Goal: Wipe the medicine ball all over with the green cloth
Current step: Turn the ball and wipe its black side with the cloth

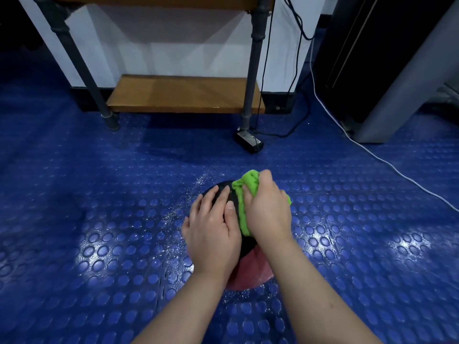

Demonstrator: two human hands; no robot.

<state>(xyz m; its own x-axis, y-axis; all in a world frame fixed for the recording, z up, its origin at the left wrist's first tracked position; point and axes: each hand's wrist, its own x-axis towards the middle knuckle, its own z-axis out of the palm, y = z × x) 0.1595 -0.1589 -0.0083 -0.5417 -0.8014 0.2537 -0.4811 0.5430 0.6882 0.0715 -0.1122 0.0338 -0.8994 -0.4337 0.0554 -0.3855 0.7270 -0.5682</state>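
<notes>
The medicine ball [249,266] is black on top with a red lower part, and it sits on the blue studded floor in the lower middle of the head view. My left hand [213,227] lies flat on the ball's top left side with straight fingers. My right hand [268,209] grips the bunched green cloth [242,209] and presses it onto the ball's top right side. Both hands hide most of the ball.
A metal-legged rack with a wooden bottom shelf [183,94] stands behind the ball. A black power adapter [249,141] and black cables lie by the rack's right leg. A white cable [387,162] crosses the floor at right, near a grey and black machine [387,70]. White specks dot the floor [99,219].
</notes>
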